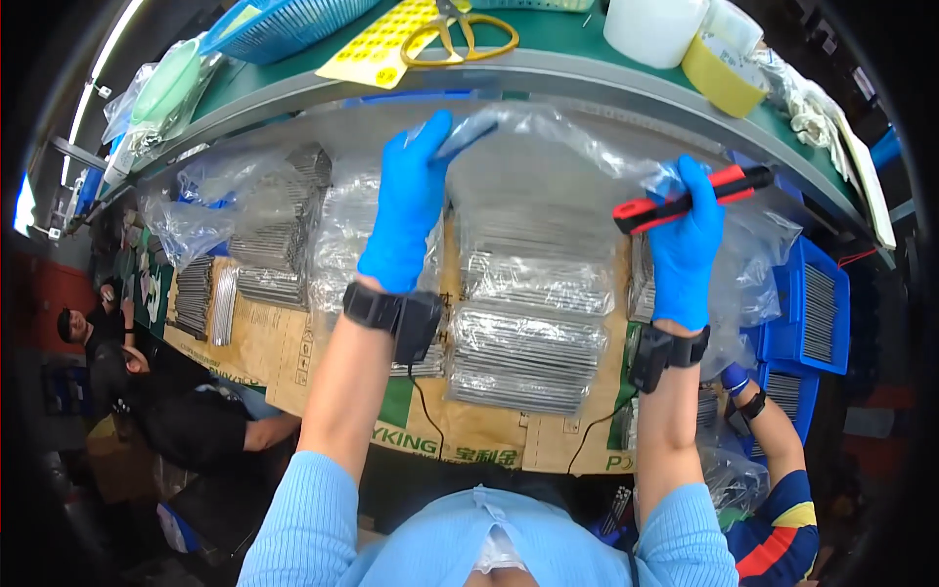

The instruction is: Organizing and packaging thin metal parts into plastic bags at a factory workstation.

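My blue-gloved left hand (406,210) pinches the upper edge of a large clear plastic bag (567,137) and holds it raised. My right hand (685,254), also in a blue glove, is closed around a red and black utility knife (675,201) lying crosswise in the fingers. The other side of the bag's edge bunches at that hand. Below the raised film, several bundles of thin grey metal rods (528,342) lie in rows, partly under clear plastic. Another wrapped stack of rods (347,215) lies beneath my left forearm.
Brown cardboard (479,440) covers the bench. Loose rods (223,305) lie at left; blue bins (817,303) of rods stand at right. A shelf above holds scissors (460,44), yellow stickers (386,44) and tape (724,73). A co-worker's arm (778,430) reaches in at right; people (196,421) sit left.
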Demonstrator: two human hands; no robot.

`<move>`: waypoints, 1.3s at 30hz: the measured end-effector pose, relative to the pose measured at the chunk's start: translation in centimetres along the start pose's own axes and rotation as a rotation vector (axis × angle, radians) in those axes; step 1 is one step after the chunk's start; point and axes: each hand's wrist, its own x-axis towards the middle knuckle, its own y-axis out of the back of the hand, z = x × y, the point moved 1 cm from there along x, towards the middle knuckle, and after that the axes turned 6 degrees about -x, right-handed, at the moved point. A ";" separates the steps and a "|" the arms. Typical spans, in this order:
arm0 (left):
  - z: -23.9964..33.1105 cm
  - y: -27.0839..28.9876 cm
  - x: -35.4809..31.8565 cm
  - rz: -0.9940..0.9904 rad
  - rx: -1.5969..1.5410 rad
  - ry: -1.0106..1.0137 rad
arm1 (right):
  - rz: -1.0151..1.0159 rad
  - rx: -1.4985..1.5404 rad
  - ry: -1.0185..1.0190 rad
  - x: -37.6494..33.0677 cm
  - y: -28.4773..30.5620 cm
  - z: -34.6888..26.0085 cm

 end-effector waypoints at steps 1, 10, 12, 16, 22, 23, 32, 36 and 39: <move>-0.7 -0.4 0.6 -0.032 -0.047 0.019 | 0.007 0.001 -0.012 0.4 0.3 0.5; -8.6 6.7 -9.0 -0.172 0.739 0.461 | 0.207 -0.584 -0.260 -5.4 6.7 0.4; -13.4 12.3 -14.0 -0.082 0.932 0.534 | 0.208 -0.814 -0.457 -9.1 9.8 3.0; -17.1 12.4 -19.0 0.142 0.893 0.470 | 0.258 -1.114 -0.572 -17.8 17.2 7.7; -15.9 13.2 -22.6 0.169 0.682 0.597 | 0.307 -1.147 -0.602 -25.8 17.7 10.0; -15.9 13.0 -23.6 0.166 0.696 0.591 | 0.303 -1.146 -0.602 -26.8 18.0 10.5; -19.1 13.8 -27.7 0.139 0.585 0.368 | 0.274 -1.063 -0.493 -28.3 20.2 11.7; -20.6 15.7 -25.9 0.061 0.628 0.451 | 0.191 -0.910 -0.659 -27.6 18.1 11.1; -21.3 15.1 -26.1 0.036 0.629 0.471 | 0.190 -0.963 -0.669 -28.1 18.1 10.6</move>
